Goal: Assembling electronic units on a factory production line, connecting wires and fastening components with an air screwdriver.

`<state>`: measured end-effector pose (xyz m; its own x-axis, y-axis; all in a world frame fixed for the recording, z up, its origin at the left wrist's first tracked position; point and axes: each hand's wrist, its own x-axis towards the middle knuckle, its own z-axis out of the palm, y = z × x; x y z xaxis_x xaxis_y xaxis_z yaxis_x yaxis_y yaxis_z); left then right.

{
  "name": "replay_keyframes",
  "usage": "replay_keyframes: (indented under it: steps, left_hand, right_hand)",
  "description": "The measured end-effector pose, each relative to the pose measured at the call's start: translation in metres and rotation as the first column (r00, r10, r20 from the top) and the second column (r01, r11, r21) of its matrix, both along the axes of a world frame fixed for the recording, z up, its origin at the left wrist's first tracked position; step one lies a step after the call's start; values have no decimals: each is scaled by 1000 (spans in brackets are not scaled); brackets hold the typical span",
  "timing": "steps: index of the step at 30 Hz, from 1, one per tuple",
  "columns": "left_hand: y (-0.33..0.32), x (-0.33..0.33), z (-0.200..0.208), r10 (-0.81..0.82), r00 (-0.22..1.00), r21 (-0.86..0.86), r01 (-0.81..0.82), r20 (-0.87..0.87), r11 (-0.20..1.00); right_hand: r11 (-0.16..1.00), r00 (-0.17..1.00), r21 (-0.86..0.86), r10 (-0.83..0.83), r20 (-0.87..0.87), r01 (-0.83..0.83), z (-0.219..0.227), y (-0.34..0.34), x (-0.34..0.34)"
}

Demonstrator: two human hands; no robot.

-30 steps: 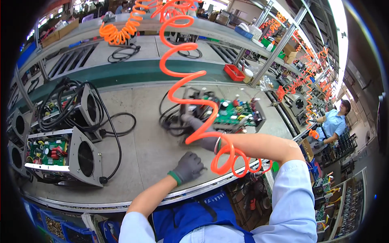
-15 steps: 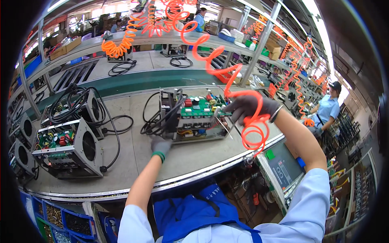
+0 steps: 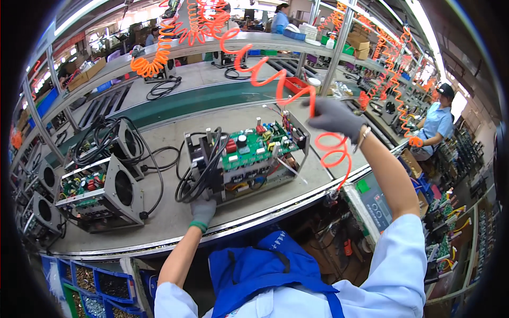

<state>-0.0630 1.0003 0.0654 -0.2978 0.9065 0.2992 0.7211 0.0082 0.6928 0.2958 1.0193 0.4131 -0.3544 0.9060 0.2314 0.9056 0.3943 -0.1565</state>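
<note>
An open metal-framed electronic unit (image 3: 260, 183) with a green circuit board (image 3: 254, 148) on top stands on the bench in front of me. Black power cables (image 3: 199, 183) hang in loops over its left end. My left hand (image 3: 202, 211), in a grey glove with a green cuff, is closed at the unit's lower near left corner; its fingertips are partly hidden by the cables and frame. Raised beyond the unit's right end, my gloved right hand (image 3: 339, 119) has its fingers curled around an orange coiled hose (image 3: 289, 98). The hose continues below the hand toward the bench edge.
Similar units (image 3: 101, 193) with round fan openings stand on the left. A green conveyor belt (image 3: 159, 114) runs behind, below a metal shelf (image 3: 196, 47). Blue bins (image 3: 114, 283) of small parts sit lower left. A co-worker in light blue (image 3: 437, 127) sits at right.
My right hand has lifted off the unit's right end, moving up and away with the hose. The unit appears nearer and slightly turned; my left hand stays at its near left corner.
</note>
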Motion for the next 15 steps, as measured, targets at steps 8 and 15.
replay_keyframes:
  steps: [8,15]
  left_hand:
    - [-71,-40,104,-144,934,-306,249,327,919]
    - [-21,-35,218,-349,890,489,174,293,855]
  right_hand:
    - [847,953,463,-304,20,260,-87,66,56]
    - [974,553,224,201,-809,-26,-164,-1,-26]
